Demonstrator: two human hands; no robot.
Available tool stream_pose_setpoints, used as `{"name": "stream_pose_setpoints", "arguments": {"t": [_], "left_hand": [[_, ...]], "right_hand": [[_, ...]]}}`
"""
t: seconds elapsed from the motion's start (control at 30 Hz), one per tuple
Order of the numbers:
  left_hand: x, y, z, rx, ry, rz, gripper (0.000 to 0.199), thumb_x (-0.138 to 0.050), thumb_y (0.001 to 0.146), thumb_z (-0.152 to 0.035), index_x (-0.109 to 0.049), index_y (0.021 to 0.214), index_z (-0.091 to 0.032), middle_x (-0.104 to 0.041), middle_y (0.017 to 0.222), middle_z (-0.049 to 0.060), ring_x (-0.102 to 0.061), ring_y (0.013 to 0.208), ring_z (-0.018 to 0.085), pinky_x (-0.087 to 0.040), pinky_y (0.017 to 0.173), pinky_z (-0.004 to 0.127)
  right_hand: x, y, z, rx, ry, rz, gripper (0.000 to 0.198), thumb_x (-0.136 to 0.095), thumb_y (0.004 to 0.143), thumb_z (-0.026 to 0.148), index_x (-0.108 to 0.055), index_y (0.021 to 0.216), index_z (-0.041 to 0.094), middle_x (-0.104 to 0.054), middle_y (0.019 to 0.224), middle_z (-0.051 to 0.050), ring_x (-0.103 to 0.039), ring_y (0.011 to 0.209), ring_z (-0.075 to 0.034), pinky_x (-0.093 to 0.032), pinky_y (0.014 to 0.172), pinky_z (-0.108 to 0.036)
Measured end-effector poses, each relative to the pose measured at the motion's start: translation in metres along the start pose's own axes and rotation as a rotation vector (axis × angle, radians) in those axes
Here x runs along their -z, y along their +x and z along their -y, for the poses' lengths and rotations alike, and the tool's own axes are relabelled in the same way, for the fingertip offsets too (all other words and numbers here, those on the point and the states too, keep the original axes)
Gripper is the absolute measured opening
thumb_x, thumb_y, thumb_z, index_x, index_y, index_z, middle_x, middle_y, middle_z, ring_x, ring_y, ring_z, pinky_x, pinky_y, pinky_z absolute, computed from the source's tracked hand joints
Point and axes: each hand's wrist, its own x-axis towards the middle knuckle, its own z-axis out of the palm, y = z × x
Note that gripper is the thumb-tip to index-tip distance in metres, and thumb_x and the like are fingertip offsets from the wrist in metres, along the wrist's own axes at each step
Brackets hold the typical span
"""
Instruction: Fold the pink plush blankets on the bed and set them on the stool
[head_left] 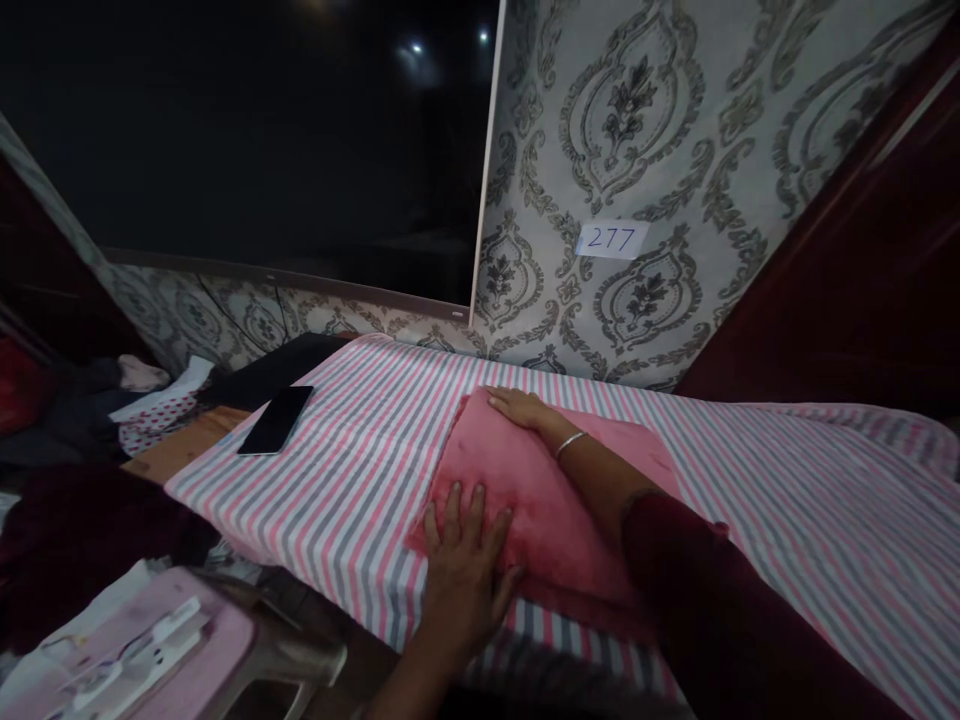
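A pink plush cushion (pixel 555 500), fairly flat and with a fuzzy darker edge, lies on a striped cloth (pixel 352 450). My left hand (pixel 465 570) rests on its near left corner, palm down and fingers spread. Across the cushion reaches my right arm, in a dark red sleeve with a bangle at the wrist. At the far left corner, my right hand (pixel 519 408) lies flat with its fingers stretched out. Neither hand grips the cushion. The arm hides part of the cushion's right side.
A phone (pixel 276 420) lies on the cloth at the left. Behind the table hang a large dark television (pixel 262 150) and a paper (pixel 612 239) marked 277 on patterned wallpaper. At the lower left stands a pink-topped stool (pixel 217 625) with papers on it.
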Motion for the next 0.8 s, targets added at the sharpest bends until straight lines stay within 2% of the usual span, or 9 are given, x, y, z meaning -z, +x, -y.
{"name": "stream_pose_setpoints", "arguments": {"t": [0.1,0.17,0.27,0.37,0.47,0.53,0.67,0.8], "left_hand": [[0.000,0.002,0.000,0.005,-0.013,-0.017,0.056,-0.065,0.088,-0.038,-0.059,0.144,-0.030,-0.044,0.161,0.010,-0.026,0.153,0.040,-0.016,0.121,0.067],[0.000,0.004,0.001,0.008,-0.017,-0.022,0.055,-0.065,0.089,-0.038,-0.059,0.143,-0.030,-0.045,0.160,0.010,-0.027,0.153,0.039,-0.016,0.122,0.066],[0.003,0.006,0.003,0.007,-0.025,-0.036,0.052,-0.063,0.091,-0.040,-0.061,0.142,-0.029,-0.047,0.159,0.012,-0.028,0.152,0.041,-0.015,0.122,0.066],[0.009,0.010,0.001,-0.002,-0.023,-0.024,0.051,-0.059,0.093,-0.037,-0.059,0.143,-0.026,-0.047,0.158,0.015,-0.028,0.151,0.042,-0.013,0.121,0.069],[0.013,0.019,-0.016,-0.015,-0.032,-0.038,0.050,-0.055,0.095,-0.034,-0.058,0.143,-0.020,-0.047,0.157,0.018,-0.031,0.150,0.041,-0.011,0.120,0.070],[0.010,0.027,-0.038,-0.092,-0.090,-0.039,0.048,-0.055,0.094,-0.034,-0.060,0.139,-0.019,-0.051,0.154,0.017,-0.037,0.148,0.038,-0.013,0.122,0.066],[-0.012,0.036,-0.084,-0.310,-0.174,0.084,0.054,-0.059,0.092,-0.039,-0.056,0.143,-0.021,-0.053,0.152,0.015,-0.042,0.144,0.033,-0.020,0.122,0.060],[-0.032,0.030,-0.103,-0.353,-0.111,0.071,0.069,-0.063,0.089,-0.048,-0.048,0.151,-0.023,-0.048,0.156,0.017,-0.037,0.146,0.039,-0.016,0.120,0.065]], "right_hand": [[0.008,-0.012,0.006,-0.023,-0.024,-0.060,0.064,-0.022,0.106,0.056,-0.027,0.164,0.029,-0.023,0.170,-0.008,-0.020,0.157,-0.031,-0.021,0.122,-0.063],[0.010,-0.030,0.008,0.023,-0.040,-0.099,0.062,-0.024,0.106,0.055,-0.027,0.163,0.031,-0.020,0.171,-0.008,-0.018,0.157,-0.030,-0.020,0.123,-0.061],[0.010,-0.074,0.003,0.140,-0.064,-0.113,0.062,-0.029,0.105,0.058,-0.032,0.162,0.034,-0.020,0.171,-0.007,-0.017,0.157,-0.032,-0.018,0.123,-0.061],[0.009,-0.128,-0.009,0.185,-0.057,-0.091,0.063,-0.031,0.104,0.060,-0.033,0.161,0.034,-0.021,0.171,-0.007,-0.015,0.158,-0.032,-0.017,0.124,-0.061],[0.010,-0.174,-0.023,0.163,-0.026,-0.063,0.062,-0.031,0.106,0.057,-0.033,0.161,0.031,-0.020,0.171,-0.009,-0.014,0.158,-0.031,-0.014,0.124,-0.061],[0.010,-0.192,-0.031,0.140,-0.009,-0.051,0.061,-0.032,0.106,0.056,-0.035,0.161,0.030,-0.020,0.171,-0.009,-0.013,0.158,-0.030,-0.013,0.125,-0.060],[0.005,-0.200,-0.040,0.168,0.007,-0.045,0.059,-0.033,0.106,0.057,-0.036,0.160,0.034,-0.018,0.171,-0.007,-0.013,0.158,-0.029,-0.013,0.125,-0.058],[-0.004,-0.185,-0.053,0.228,-0.036,-0.046,0.059,-0.035,0.105,0.057,-0.030,0.161,0.038,-0.018,0.172,-0.003,-0.012,0.158,-0.029,-0.013,0.125,-0.059]]}}
